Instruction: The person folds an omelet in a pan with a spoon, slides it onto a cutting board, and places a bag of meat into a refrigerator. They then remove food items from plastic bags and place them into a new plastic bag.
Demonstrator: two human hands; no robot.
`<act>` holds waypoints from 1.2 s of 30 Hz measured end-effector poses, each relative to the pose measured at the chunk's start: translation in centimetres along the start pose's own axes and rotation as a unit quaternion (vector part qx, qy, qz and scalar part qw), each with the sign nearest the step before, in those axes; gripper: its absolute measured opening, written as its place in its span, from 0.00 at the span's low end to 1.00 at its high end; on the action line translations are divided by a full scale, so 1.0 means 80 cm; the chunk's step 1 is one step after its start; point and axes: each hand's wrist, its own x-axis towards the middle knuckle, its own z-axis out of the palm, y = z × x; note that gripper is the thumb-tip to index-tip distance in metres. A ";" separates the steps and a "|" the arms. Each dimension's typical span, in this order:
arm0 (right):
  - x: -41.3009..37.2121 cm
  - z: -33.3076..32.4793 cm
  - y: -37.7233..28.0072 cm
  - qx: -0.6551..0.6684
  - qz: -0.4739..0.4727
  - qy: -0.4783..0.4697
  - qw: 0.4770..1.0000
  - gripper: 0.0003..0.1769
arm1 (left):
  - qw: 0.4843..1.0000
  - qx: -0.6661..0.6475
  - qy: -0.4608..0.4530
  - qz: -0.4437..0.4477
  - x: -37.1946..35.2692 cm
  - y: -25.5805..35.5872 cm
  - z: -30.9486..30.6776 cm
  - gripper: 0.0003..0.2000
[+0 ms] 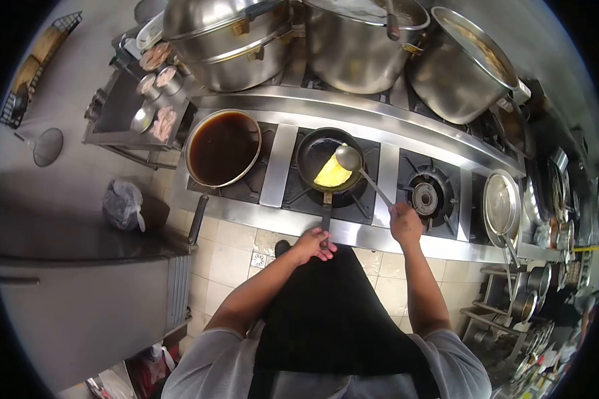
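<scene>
Black apron (pixel 326 319) nearest, grey sleeves at either side, both forearms reaching away toward the steel counter (pixel 353 233) of the stove. Left hand (pixel 313 245) closed round the end of the frying pan handle (pixel 326 211), right at the counter's near edge. Right hand (pixel 404 223) closed round the end of the ladle handle, a little farther off and to the right.

Frying pan (pixel 311 159) on the middle burner, straight ahead of the left hand, long axis of its handle running near to far. Folded yellow egg (pixel 333 174) inside, toward the pan's right side. Ladle (pixel 347 158) with its bowl over the far right of the pan, just above or touching the egg, hard to tell which; shaft slanting from far left to near right, into the right hand. Left hand nearer to the pan, joined to it by the handle; right hand reaching it only through the ladle.

Left of the pan, wide wok of dark liquid (pixel 223 147). Right of it, bare burner (pixel 424 197), then lidded pan (pixel 501 205). Far row: big steel pots (pixel 353 46).
</scene>
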 end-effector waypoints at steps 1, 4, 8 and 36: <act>0.000 0.010 0.019 0.004 0.006 0.003 1.000 0.13 | 0.999 -0.022 -0.025 -0.005 0.003 -0.004 0.009 0.11; -0.014 0.025 0.056 0.269 0.065 -0.116 0.954 0.18 | 0.997 -0.019 -0.072 -0.013 0.007 -0.004 0.037 0.10; -0.055 -0.014 0.036 0.429 0.164 -0.197 0.866 0.12 | 0.995 -0.024 -0.098 -0.012 0.028 -0.015 0.061 0.10; -0.184 0.132 -0.195 0.387 0.137 -0.123 0.904 0.16 | 0.876 0.474 -0.019 0.088 -0.169 -0.032 -0.190 0.22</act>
